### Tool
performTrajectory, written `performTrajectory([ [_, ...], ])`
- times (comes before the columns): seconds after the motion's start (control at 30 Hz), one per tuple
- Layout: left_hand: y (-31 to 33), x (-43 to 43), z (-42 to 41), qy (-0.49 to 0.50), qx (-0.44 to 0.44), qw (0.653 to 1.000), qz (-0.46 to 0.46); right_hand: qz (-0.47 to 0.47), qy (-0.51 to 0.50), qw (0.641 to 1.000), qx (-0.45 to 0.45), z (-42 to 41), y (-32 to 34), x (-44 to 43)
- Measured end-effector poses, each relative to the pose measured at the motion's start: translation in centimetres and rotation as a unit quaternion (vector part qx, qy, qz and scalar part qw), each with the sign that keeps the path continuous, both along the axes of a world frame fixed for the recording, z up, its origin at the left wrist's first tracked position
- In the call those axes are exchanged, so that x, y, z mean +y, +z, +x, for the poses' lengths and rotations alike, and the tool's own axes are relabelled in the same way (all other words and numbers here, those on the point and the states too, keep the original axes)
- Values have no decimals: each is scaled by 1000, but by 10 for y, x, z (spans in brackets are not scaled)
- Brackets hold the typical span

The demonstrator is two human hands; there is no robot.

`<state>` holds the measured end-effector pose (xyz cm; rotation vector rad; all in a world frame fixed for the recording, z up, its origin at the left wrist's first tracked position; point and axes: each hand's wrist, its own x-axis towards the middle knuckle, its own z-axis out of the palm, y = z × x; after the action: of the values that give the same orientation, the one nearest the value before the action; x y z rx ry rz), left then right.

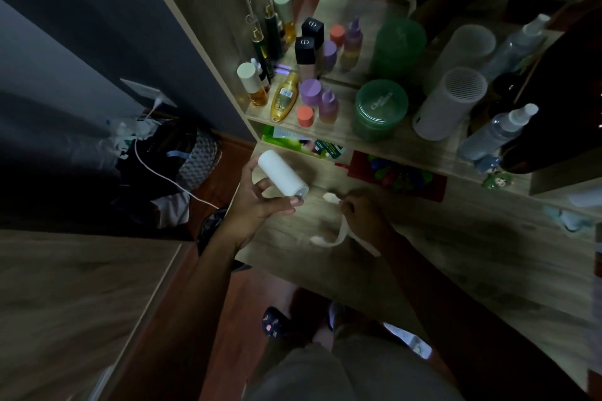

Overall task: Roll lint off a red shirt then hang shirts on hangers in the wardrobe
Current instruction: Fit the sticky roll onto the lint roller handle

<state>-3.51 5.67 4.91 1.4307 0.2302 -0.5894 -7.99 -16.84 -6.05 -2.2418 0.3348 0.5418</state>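
My shorts (325,374) are filling six o'clock; toward twelve, my left hand (260,205) is gripping the white lint roller (282,178), my right hand (361,213), at its three o'clock, pinching a curved white handle (341,231) on the wooden table (456,254).

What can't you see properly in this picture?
All in the head view:
White strip in the right hand: blurred by motion, so what it is cannot be told.
Red thing under the shelf: dim, its back hidden by the shelf; shirt or not, unclear.
White roll in the left hand: the thumb covers its near end.
Gold bottle: label too small to read.
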Motion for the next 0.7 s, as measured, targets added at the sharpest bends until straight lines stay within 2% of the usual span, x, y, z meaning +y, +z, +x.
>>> performTrajectory([
  [0.1, 2, 7, 2, -11, -1, 1000, 5, 62, -36, 995, -71, 11, 35, -1],
  [0.23, 7, 19, 7, -60, 14, 998, -12, 134, -50, 985, -98, 28, 73, -1],
  [0.37, 17, 27, 9, -126, 11, 992, -21, 129, -9, 981, -143, 43, 95, 3],
  [0.53, 23, 28, 6, -162, 1, 987, -23, 64, 60, 964, -251, 51, 105, 10],
  [0.6, 21, 28, 3, -168, 2, 986, -16, 48, 69, 963, -257, 50, 106, 13],
  [0.7, 19, 29, -1, -185, 1, 983, -5, 62, 68, 971, -219, 48, 107, 18],
])
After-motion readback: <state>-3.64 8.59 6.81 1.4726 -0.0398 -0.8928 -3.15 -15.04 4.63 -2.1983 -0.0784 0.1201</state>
